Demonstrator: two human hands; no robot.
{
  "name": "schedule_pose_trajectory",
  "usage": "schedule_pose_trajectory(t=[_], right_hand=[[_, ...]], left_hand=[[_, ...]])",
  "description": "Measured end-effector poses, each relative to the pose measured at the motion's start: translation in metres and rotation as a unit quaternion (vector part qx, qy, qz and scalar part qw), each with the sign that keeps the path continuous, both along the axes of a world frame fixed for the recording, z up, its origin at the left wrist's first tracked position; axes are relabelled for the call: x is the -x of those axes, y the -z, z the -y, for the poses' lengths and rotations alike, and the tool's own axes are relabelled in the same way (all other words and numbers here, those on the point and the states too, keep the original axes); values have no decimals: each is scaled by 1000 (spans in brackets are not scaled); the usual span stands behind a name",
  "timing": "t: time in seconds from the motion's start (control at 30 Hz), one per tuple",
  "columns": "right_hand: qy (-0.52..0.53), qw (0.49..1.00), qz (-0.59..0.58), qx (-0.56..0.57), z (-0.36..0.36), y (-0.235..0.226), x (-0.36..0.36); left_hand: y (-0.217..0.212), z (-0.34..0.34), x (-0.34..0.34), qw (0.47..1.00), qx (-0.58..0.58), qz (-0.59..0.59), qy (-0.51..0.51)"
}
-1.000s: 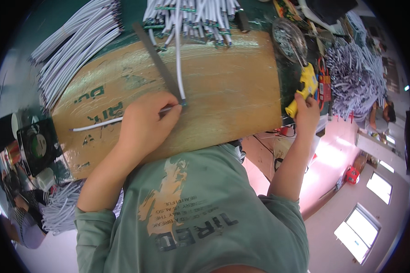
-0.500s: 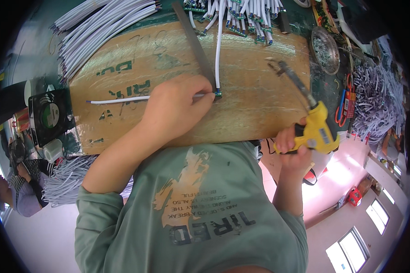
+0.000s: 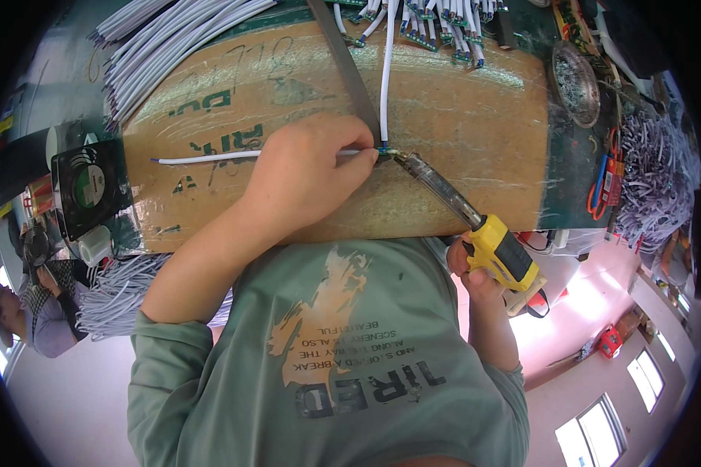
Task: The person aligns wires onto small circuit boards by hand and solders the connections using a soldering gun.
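Note:
My left hand (image 3: 304,183) lies on a taped cardboard sheet (image 3: 459,109) and pinches a thin white wire (image 3: 210,157) that runs off to the left. The wire's end meets a white cable (image 3: 385,78) coming down from the top, beside a grey metal strip (image 3: 349,66). My right hand (image 3: 475,268) grips the yellow handle of a soldering iron (image 3: 502,249). Its long metal tip reaches up-left and touches the joint right at my left fingertips.
A bundle of white wires (image 3: 171,39) lies at the upper left, and cables with small boards (image 3: 444,23) at the top. A black fan (image 3: 93,183) stands left, a round metal dish (image 3: 575,78) and grey wire bundles (image 3: 662,179) right. Another person (image 3: 23,311) sits at lower left.
My right hand has brought the soldering iron from the right edge of the bench in to the wire joint. My left hand has kept its hold on the white wire.

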State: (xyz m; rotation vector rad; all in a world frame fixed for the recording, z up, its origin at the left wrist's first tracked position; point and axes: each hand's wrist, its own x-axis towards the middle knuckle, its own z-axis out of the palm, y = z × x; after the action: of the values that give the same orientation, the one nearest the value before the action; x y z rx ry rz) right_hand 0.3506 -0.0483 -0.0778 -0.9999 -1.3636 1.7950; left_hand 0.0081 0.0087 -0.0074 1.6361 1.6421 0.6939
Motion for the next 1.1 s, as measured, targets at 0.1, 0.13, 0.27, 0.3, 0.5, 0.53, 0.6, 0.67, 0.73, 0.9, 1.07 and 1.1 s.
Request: schedule_pose_trajectory(t=[0.1, 0.13, 0.27, 0.3, 0.5, 0.53, 0.6, 0.67, 0.73, 0.9, 1.07, 1.1], right_hand=[[38, 992, -97, 67, -3, -13, 18], [37, 992, -98, 68, -3, -12, 17], [23, 997, -52, 52, -3, -7, 11], [25, 997, -58, 54, -2, -6, 10], [38, 996, -49, 56, -1, -6, 10], [38, 996, -49, 56, -1, -7, 11], [26, 995, -58, 71, -3, -8, 12], [29, 995, -61, 73, -3, -9, 13], [32, 995, -63, 76, -3, -9, 14], [43, 994, -67, 74, -3, -11, 17], [37, 997, -57, 46, -2, -5, 11], [40, 997, -54, 41, -2, -5, 11]], left_hand=[[0, 0, 0, 1000, 1, -3, 1], [0, 0, 0, 1000, 1, -4, 0], [-1, 0, 0, 1000, 1, -4, 3], [-1, 0, 0, 1000, 4, -1, 1], [-2, 0, 0, 1000, 3, -4, 2], [-2, 0, 0, 1000, 4, -5, 2], [-2, 0, 0, 1000, 10, 0, 0], [-3, -1, 0, 1000, 10, -1, 1], [-2, -1, 0, 1000, 11, -2, 1], [-4, -1, 0, 1000, 11, -3, 5], [-2, -1, 0, 1000, 7, 3, 3], [-2, -1, 0, 1000, 7, 3, 3]])
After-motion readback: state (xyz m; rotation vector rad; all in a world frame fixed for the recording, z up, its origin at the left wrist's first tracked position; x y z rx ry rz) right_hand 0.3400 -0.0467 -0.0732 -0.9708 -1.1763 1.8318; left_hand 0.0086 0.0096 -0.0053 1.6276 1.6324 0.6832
